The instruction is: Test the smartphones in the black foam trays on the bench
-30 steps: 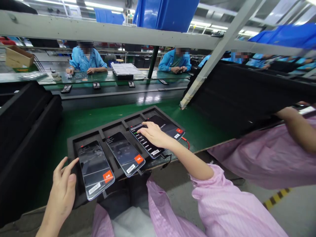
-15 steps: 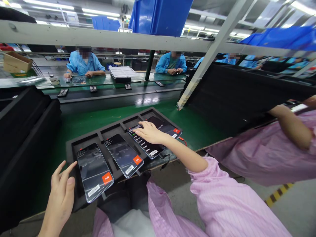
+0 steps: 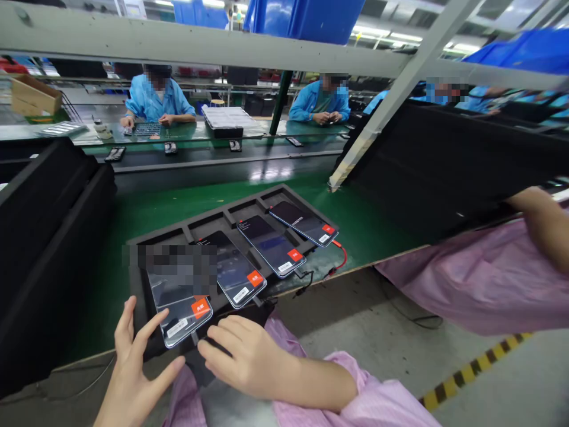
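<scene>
Several phones rest in a black foam tray [image 3: 136, 284], tilted, their lower ends over its near edge. My left hand [image 3: 137, 362] is open, fingers spread, with the index fingertip at the lower left edge of the leftmost phone [image 3: 178, 323]. That phone has a white label and a red square on its screen. Close to the grey cable plug [image 3: 194, 338] at its lower end is my right hand [image 3: 249, 359], fingers bent and apart, thumb hidden. Beyond it lie the second phone [image 3: 233, 270], third phone [image 3: 271, 246] and rightmost phone [image 3: 306, 224], the last with a red cable [image 3: 342, 258].
Black foam trays [image 3: 53, 255] are stacked on the left. A slanted white post [image 3: 377, 130] and a black panel [image 3: 444, 166] stand on the right, near another person's pink sleeve [image 3: 480, 279]. Across the conveyor [image 3: 200, 169], people in blue work.
My right hand has left the third phone's screen and come down to the leftmost phone's lower end. The third phone's list has given way to a red square. My left hand has shifted to the right.
</scene>
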Action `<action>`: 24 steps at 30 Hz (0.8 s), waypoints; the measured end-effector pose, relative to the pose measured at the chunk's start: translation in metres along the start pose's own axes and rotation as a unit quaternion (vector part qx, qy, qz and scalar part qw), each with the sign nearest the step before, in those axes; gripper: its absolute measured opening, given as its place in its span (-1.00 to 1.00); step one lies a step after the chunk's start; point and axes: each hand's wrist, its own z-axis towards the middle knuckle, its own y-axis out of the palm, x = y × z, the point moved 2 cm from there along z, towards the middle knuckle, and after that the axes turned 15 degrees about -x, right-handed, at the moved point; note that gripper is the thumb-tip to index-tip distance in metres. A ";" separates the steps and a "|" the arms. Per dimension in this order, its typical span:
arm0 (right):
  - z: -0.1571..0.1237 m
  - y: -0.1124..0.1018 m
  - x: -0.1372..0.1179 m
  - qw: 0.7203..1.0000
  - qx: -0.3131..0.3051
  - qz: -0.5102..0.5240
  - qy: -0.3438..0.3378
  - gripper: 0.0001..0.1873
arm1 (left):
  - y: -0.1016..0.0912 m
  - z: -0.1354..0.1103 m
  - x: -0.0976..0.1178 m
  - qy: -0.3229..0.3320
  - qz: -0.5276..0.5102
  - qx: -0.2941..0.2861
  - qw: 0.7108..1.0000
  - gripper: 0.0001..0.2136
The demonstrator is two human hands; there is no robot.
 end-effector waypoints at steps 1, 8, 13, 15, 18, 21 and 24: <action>0.001 0.002 0.001 1.000 0.003 0.008 0.014 -0.76 | 0.001 0.000 -0.001 -0.002 0.004 0.003 1.000 -0.65; -0.001 0.015 0.011 0.981 -0.049 0.171 0.070 -0.64 | 0.006 0.003 -0.005 0.002 0.002 0.050 0.999 -0.73; -0.008 0.027 0.015 0.928 -0.050 0.352 0.112 -0.64 | 0.008 0.004 -0.003 0.008 -0.013 0.081 0.997 -0.74; -0.009 0.031 0.017 0.906 -0.050 0.400 0.125 -0.64 | 0.009 0.004 -0.004 0.001 -0.014 0.085 0.996 -0.72; -0.009 0.034 0.021 0.877 -0.056 0.457 0.134 -0.64 | 0.010 0.004 -0.007 0.009 -0.007 0.098 0.995 -0.71; -0.010 0.028 0.020 0.848 -0.160 0.502 0.058 -0.64 | 0.009 0.005 -0.010 0.015 0.004 0.121 0.993 -0.73; -0.022 0.012 0.017 0.834 -0.244 0.494 -0.037 -0.63 | 0.010 0.004 -0.006 0.021 0.025 0.138 0.990 -0.72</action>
